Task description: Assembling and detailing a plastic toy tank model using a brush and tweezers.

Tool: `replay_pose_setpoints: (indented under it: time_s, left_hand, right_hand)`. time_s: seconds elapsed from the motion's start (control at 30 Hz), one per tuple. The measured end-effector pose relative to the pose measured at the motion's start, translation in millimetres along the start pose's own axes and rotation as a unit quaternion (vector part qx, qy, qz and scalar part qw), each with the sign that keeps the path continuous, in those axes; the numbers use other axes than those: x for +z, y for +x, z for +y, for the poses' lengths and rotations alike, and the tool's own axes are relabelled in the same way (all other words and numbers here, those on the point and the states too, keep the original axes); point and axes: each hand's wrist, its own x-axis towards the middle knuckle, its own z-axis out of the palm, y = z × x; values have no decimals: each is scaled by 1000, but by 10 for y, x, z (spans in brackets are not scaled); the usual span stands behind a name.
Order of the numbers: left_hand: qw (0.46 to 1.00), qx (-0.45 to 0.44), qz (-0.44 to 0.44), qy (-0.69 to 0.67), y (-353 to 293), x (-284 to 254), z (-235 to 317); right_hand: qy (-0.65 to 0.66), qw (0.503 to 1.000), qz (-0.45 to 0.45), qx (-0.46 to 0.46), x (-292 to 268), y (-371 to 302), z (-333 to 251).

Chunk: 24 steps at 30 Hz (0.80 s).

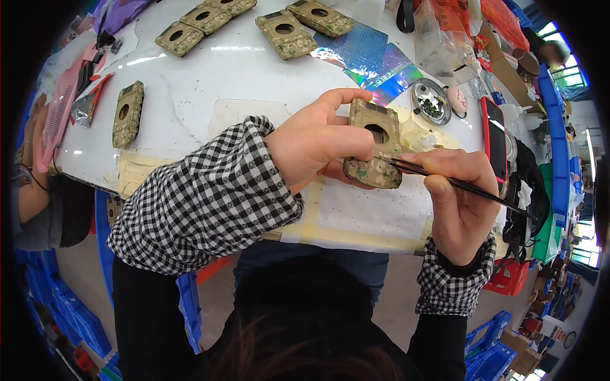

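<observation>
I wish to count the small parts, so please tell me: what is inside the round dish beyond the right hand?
The round dish holds small dark green pieces, bunched together. Whatever lies beneath the uppermost ones is covered, so their number cannot be told.

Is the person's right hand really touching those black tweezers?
Touching: the head view shows the right hand with the tweezers held between thumb and fingers.
</observation>
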Motion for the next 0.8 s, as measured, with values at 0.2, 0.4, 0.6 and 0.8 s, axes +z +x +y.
replay_pose_setpoints:
  time_s: [0.2,0.4,0.6,0.8]
  left_hand:
    - [1000,1,4,1,-8,17,12]
    - [1000,13,4,2,-9,27,11]
    - [1000,10,2,3,-7,10,0]
    - [1000,5,-2,7,0,-1,-5]
  right_hand:
    - [-1,1000,4,0,3,2,-12]
    - [0,1000,11,-2,-2,-9,-5]
    - [1,1000,10,0,4,-17,0]
    - [12,1000,16,9,11,-28,-7]
